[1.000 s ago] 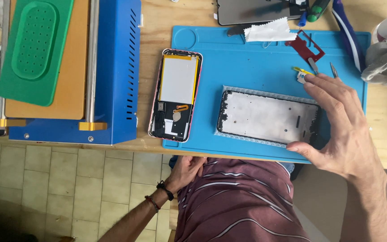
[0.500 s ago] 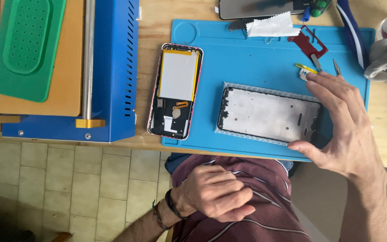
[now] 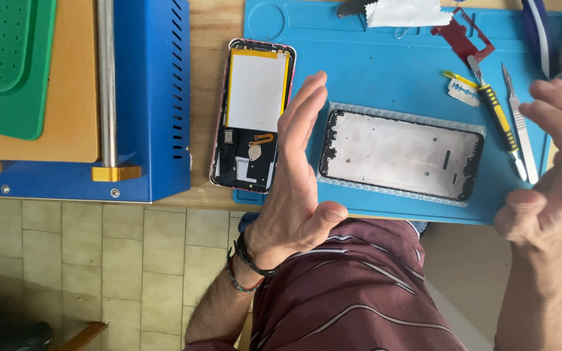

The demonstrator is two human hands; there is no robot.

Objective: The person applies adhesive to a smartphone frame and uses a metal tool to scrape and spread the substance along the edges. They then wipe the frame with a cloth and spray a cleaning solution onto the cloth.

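Around my work: tools on the blue mat, the blue machine off to the side.

Over on the wooden table point(image 3: 211, 39) sits the blue machine point(image 3: 151, 97) with its metal rod point(image 3: 106, 84), a green perforated pad point(image 3: 8, 65) lying on its tan plate point(image 3: 66, 97). At the blue mat's point(image 3: 359, 71) far edge there's a crumpled white wipe point(image 3: 410, 12) and a red plastic piece point(image 3: 463, 36). A yellow-handled knife point(image 3: 497, 114) lies just beside a metal scalpel point(image 3: 518, 123), with a small razor blade point(image 3: 464, 93) near them. Below the table edge, pale floor tiles point(image 3: 99, 253).
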